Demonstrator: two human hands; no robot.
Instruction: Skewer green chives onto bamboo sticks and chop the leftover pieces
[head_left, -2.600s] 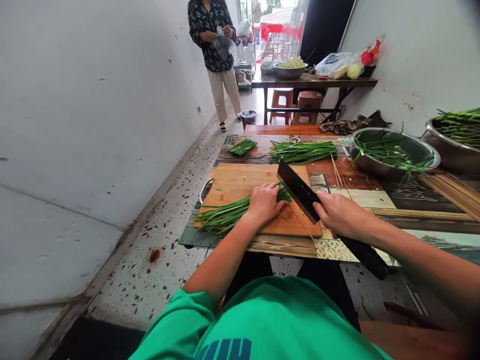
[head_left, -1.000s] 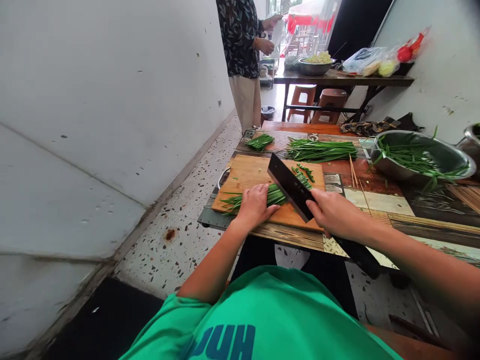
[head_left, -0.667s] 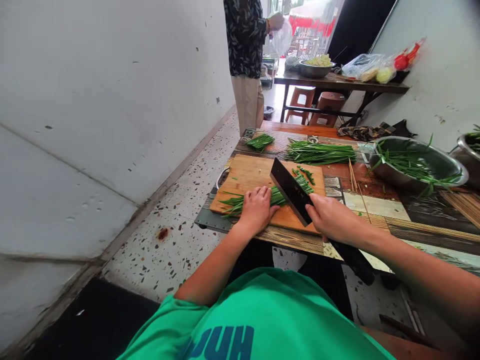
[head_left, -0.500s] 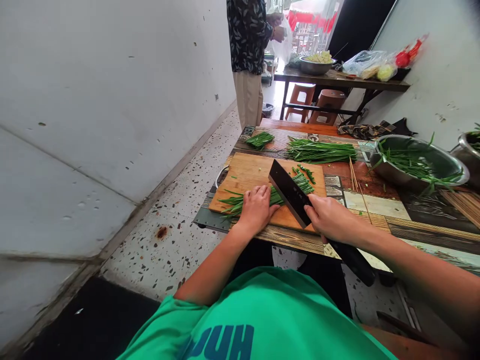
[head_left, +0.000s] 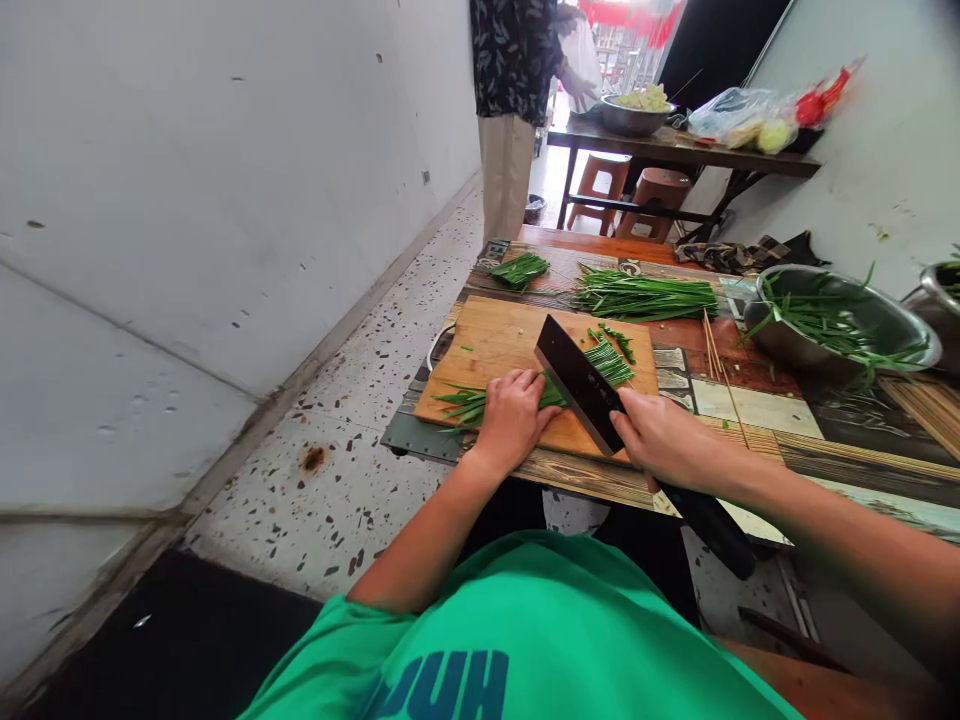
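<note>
My left hand (head_left: 514,410) is closed over a bunch of garlic chives (head_left: 466,402), pressing it onto the wooden cutting board (head_left: 487,335). In my right hand (head_left: 660,430) is a cleaver (head_left: 581,385) with a black handle, its dark blade slanting across the chives just right of my left fingers. To the right of the blade lies the other part of the chives (head_left: 611,362) on the board. A few short cut bits (head_left: 616,342) are scattered near the board's far right. Whether the edge touches the board is hidden behind the blade.
Beyond the board lie a small chive bundle (head_left: 520,270) and a larger pile (head_left: 645,296). Thin wooden skewers (head_left: 720,370) and a metal bowl (head_left: 840,330) of greens are on the right. A person (head_left: 514,110) stands by the back table (head_left: 720,152), which holds another bowl (head_left: 636,118).
The view has shifted slightly. My hands and the cleaver keep nearly the same position over the chives. The person behind has lowered a hand toward the bowl on the back table.
</note>
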